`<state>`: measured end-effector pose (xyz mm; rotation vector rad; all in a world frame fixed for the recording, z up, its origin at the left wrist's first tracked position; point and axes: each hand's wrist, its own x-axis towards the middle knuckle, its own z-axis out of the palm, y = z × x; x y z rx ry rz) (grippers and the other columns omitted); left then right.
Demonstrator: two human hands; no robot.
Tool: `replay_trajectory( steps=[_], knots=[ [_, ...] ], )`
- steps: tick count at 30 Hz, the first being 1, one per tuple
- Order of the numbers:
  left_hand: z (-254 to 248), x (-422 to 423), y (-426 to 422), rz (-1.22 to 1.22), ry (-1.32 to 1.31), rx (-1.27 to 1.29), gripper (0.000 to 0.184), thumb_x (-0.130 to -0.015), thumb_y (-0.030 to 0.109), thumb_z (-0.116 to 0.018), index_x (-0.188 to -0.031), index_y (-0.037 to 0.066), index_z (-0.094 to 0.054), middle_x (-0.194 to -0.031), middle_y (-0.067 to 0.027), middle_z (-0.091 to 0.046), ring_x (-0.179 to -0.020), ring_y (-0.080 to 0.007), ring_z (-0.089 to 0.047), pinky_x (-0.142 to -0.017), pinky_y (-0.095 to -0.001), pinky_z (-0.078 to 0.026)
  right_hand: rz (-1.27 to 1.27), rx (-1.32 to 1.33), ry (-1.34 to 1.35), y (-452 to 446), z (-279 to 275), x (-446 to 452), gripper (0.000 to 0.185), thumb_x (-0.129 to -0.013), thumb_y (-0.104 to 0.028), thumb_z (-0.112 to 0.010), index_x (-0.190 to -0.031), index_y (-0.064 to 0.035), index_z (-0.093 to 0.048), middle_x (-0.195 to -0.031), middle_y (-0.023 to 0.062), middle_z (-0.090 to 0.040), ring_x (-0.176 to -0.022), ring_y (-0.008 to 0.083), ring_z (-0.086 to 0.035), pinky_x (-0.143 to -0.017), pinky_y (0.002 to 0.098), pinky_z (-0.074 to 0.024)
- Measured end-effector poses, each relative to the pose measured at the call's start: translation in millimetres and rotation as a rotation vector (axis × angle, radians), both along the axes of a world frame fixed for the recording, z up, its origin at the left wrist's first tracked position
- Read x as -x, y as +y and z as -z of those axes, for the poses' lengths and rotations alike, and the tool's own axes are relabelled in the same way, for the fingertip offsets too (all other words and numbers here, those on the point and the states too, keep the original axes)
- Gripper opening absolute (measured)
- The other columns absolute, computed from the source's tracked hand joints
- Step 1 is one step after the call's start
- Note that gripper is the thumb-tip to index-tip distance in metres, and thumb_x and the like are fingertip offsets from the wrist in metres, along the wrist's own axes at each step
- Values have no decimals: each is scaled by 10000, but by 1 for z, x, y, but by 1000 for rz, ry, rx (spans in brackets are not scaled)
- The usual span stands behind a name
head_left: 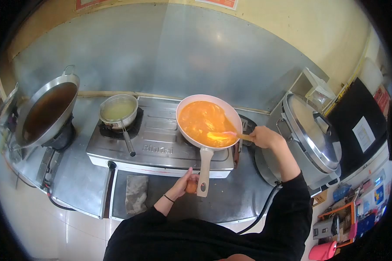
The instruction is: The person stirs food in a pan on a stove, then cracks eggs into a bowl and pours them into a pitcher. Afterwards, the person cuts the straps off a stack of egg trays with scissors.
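Observation:
A light frying pan (184, 138) with a beige handle sits on the right burner of the stove, filled with orange liquid (200, 115). My right hand (264, 137) is closed around the wooden handle of a spatula (244, 137), whose pinkish head dips into the liquid at the pan's right side. Low in front of the stove, beside the pan's handle, my left hand (182, 186) is wrapped round a small orange-brown round object (191, 187), perhaps an egg. Its fingers are partly behind that object.
On the left burner of the stove (161, 162) stands a small pot (117, 108) of yellowish liquid. A large wok (50, 108) with dark liquid is at far left. A folded grey cloth (136, 194) lies in front. At right stands a large lidded cooker (307, 130).

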<state>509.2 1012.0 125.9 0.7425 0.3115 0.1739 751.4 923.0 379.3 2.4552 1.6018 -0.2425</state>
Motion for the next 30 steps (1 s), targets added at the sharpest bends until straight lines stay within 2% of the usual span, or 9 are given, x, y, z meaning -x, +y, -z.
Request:
replay_trajectory(
  steps=[7,10,12,15,18,22,25,27,30],
  knots=[
    [-42,12,-2,126,-143,-370,298,-864,275,-511,-996,12,-560,-894,-25,-579,-852,-102,-532,-774,-258,-418,-47,-10,13,6,0,43,247,-767,-137,-502,-976,-132,-633,-828,155,-622,-786,318,-597,-716,417,-465],
    [-43,13,-3,135,-124,-299,277,-844,222,-546,-1010,0,-557,-907,-17,-572,-896,-98,-510,-848,-247,-365,-60,-101,-118,26,25,57,228,-726,-89,-499,-901,-110,-643,-768,181,-612,-736,332,-602,-657,419,-483],
    [-46,14,-4,137,-146,-345,293,-850,229,-532,-1030,-2,-542,-859,-19,-567,-829,-102,-520,-782,-246,-394,-106,-241,-137,37,38,60,167,-693,-58,-500,-795,-24,-627,-742,206,-604,-727,346,-603,-629,420,-491],
    [-46,14,-4,132,-167,-360,288,-855,230,-522,-1025,-1,-537,-817,-13,-554,-777,-100,-514,-737,-240,-403,-121,-245,-161,61,48,43,154,-695,-67,-505,-769,7,-619,-722,198,-604,-717,338,-606,-635,418,-491],
    [-48,14,-3,127,-162,-360,284,-855,230,-519,-1018,-1,-539,-818,-10,-550,-773,-97,-511,-735,-240,-400,-24,-363,-150,80,66,21,151,-696,-64,-506,-769,-7,-625,-707,192,-603,-709,331,-607,-642,411,-491],
    [-51,15,-3,156,-166,-337,294,-852,239,-522,-1023,0,-539,-830,-7,-550,-781,-98,-513,-743,-240,-401,-129,-327,-163,98,105,-19,201,-740,-90,-459,-831,-14,-622,-808,212,-612,-750,321,-619,-673,396,-496],
    [-48,15,-1,177,-154,-336,302,-847,252,-537,-1012,0,-555,-892,-15,-569,-863,-100,-514,-827,-246,-376,-174,-343,-157,87,106,-15,196,-730,-83,-468,-823,0,-619,-785,215,-611,-734,321,-620,-663,403,-497],
    [-44,13,-1,154,-140,-341,309,-844,251,-542,-1023,0,-554,-899,-15,-571,-872,-100,-514,-833,-242,-373,-186,-337,-110,61,65,23,189,-718,-74,-476,-810,16,-614,-766,218,-608,-715,323,-620,-651,409,-498],
    [-45,13,-2,138,-133,-348,297,-846,245,-531,-1018,5,-550,-853,-15,-561,-812,-100,-518,-777,-243,-393,-64,-208,-98,42,58,26,182,-719,-92,-504,-858,-37,-607,-717,200,-597,-713,346,-598,-642,428,-481]
  ],
)
